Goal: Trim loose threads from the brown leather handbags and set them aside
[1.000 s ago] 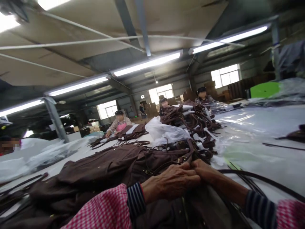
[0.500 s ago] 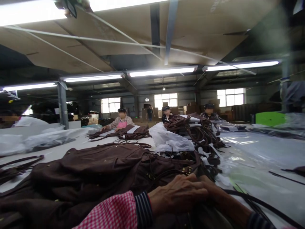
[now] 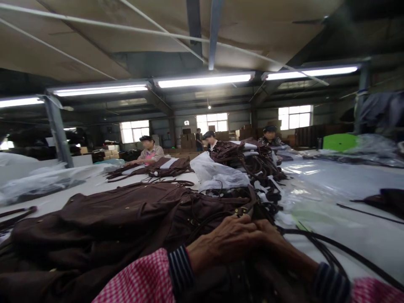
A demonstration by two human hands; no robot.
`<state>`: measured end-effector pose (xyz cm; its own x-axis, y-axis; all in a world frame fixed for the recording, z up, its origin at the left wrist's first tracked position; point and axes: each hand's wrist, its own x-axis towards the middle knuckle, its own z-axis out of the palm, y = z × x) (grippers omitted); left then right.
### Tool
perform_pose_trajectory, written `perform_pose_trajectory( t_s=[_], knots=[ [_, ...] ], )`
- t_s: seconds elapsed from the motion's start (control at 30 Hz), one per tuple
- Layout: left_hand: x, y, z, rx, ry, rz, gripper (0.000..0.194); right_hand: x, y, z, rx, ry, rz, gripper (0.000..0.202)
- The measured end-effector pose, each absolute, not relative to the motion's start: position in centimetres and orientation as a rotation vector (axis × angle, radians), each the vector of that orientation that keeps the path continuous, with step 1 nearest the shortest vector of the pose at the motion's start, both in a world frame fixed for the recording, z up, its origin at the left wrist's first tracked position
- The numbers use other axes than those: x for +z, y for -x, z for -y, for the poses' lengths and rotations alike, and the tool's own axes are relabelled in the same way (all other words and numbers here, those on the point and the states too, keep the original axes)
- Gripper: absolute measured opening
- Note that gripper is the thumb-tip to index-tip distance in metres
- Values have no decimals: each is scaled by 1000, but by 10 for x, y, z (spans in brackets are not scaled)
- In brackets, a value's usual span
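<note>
A large dark brown bag (image 3: 126, 223) lies spread in front of me, with soft folds and small brass studs. Close together at its right end are my left hand (image 3: 224, 240) and my right hand (image 3: 277, 244), knuckles up. Both have curled fingers, closed on the bag near a brass-coloured buckle (image 3: 241, 211) and the strap end. The fingertips and the exact part gripped are hidden. A long thin dark strap (image 3: 341, 244) curves away to the right of my right hand.
Beyond the bag stands a heap of brown bags (image 3: 255, 164), beside a crumpled white plastic wrap (image 3: 217, 170). Clear plastic sheets (image 3: 334, 181) cover the table's right side. A co-worker in a pink apron (image 3: 148, 155) sits across at a flat pile of bags (image 3: 167, 166).
The camera view has tilted down and turned slightly, so everything sits higher and more of my right sleeve shows. My hands stay together at the same end of the bag.
</note>
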<state>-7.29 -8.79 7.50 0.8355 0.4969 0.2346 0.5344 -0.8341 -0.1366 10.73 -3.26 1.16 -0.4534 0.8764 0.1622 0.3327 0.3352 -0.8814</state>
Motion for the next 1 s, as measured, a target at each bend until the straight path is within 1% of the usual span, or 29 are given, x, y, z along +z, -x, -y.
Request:
perform_pose_trajectory(
  t_s=[0.07, 0.17, 0.23, 0.3, 0.4, 0.53, 0.67, 0.83, 0.9, 1.0],
  knots=[
    [84, 76, 89, -312, 2809, 872, 24, 7, -111, 33, 1012, 1021, 1965, 18],
    [95, 83, 93, -334, 2842, 995, 40, 3, -113, 37, 856, 1097, 1951, 22],
    [98, 85, 97, -304, 2894, 1015, 42, 4, -113, 40, 769, 1128, 1926, 21],
    [98, 86, 100, -287, 2927, 1021, 43, 5, -114, 42, 704, 1138, 1896, 14],
    [94, 86, 103, -305, 2931, 1055, 42, 6, -115, 41, 695, 1127, 1944, 8],
    [86, 87, 101, -341, 2910, 1097, 42, 4, -119, 39, 694, 961, 2154, 15],
    [81, 83, 97, -300, 2865, 1170, 36, 3, -124, 36, 781, 843, 2177, 22],
    [84, 76, 97, -74, 2975, 1087, 36, 5, -127, 33, 1168, 1124, 1758, 20],
    [86, 76, 98, -85, 3025, 1087, 37, 10, -129, 35, 1265, 1137, 1692, 18],
    [86, 80, 100, -174, 3056, 1083, 38, 18, -134, 42, 1286, 1080, 1774, 12]
  ],
)
